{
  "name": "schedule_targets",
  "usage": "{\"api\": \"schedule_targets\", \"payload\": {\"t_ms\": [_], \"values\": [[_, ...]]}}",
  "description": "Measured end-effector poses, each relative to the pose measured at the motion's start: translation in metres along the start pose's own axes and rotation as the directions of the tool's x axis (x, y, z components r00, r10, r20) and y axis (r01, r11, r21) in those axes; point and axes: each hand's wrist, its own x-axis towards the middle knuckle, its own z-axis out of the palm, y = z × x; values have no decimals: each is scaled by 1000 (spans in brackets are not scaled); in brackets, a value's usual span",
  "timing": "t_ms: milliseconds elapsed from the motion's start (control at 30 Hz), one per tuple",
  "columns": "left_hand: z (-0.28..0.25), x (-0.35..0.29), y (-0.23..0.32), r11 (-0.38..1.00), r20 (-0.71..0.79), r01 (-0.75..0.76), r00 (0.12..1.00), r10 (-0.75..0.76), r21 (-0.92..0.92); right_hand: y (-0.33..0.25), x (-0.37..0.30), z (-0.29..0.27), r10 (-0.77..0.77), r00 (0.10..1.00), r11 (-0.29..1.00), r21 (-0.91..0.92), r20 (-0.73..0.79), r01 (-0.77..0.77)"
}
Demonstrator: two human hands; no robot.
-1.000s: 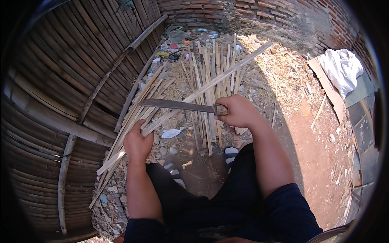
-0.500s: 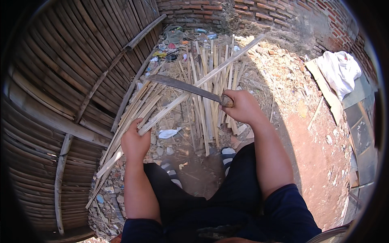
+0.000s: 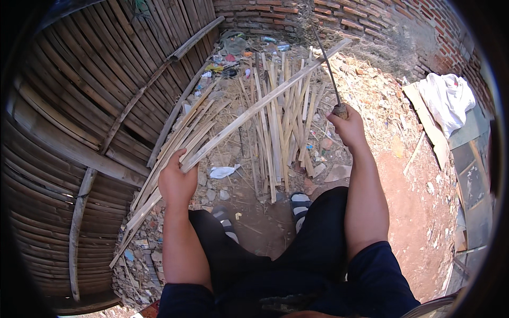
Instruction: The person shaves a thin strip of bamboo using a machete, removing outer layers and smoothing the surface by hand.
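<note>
My left hand (image 3: pixel 178 177) grips a long pale wooden strip (image 3: pixel 249 116) near its lower end, and the strip slants up and away to the right. My right hand (image 3: pixel 350 127) is closed round the wooden handle of a machete (image 3: pixel 331 77). Its dark blade points up and away, seen nearly edge-on, and crosses in front of the strip's far end. Beneath the held strip lies a pile of wooden strips (image 3: pixel 274 143) on the ground. More strips (image 3: pixel 183 139) lie by my left hand.
A slatted wooden wall (image 3: pixel 69 106) rises at the left, and a brick wall (image 3: pixel 260 21) stands at the far side. Rubble and litter cover the ground. A white sack (image 3: pixel 448 100) lies on boards at the right. My sandalled feet are below the pile.
My right hand has moved right and up, swinging the machete from lying across the strip to pointing away. My left hand keeps the strip in nearly the same place.
</note>
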Motion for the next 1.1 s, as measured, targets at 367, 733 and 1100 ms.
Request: {"api": "schedule_targets", "payload": {"t_ms": [367, 733, 1100], "values": [[10, -3, -8, 998, 5, -10, 1000, 10, -56, -72, -53, 41, -282, 747, 779, -311, 602, 545], [2, -2, 11, 997, 23, 10, 1000, -12, 77, -6, -10, 16, -41, 958, 997, -51, 282, 57], [5, -5, 3, 996, -41, -58, 997, 60, 63, -22, -21, 37, -322, 781, 890, -110, 536, 442]]}}
